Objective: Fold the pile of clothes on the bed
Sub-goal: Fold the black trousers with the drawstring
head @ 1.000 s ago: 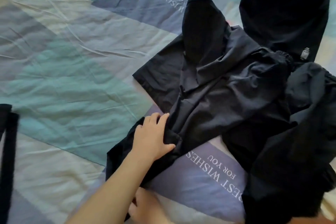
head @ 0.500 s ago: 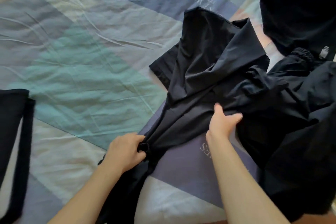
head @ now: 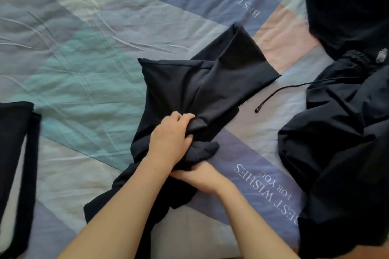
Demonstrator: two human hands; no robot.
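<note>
A black garment (head: 202, 82) lies crumpled in the middle of the bed, apart from the dark pile at the right. My left hand (head: 170, 139) grips a bunch of its cloth near the middle, fingers curled over the fold. Just below it my right hand (head: 202, 176) holds the same bunched cloth from underneath, its fingers partly hidden by fabric and by my left hand. The garment's lower part trails toward me under my forearms.
A pile of black clothes (head: 345, 132) with a loose drawstring (head: 280, 90) fills the right side. Another dark garment (head: 353, 6) lies at the top right. A black piece (head: 14, 153) rests at the left edge. The patchwork bedsheet (head: 84, 69) is wrinkled.
The garment has been pulled left, free of the pile at the right. My right hand left the garment's right side and joined my left at the bunched middle.
</note>
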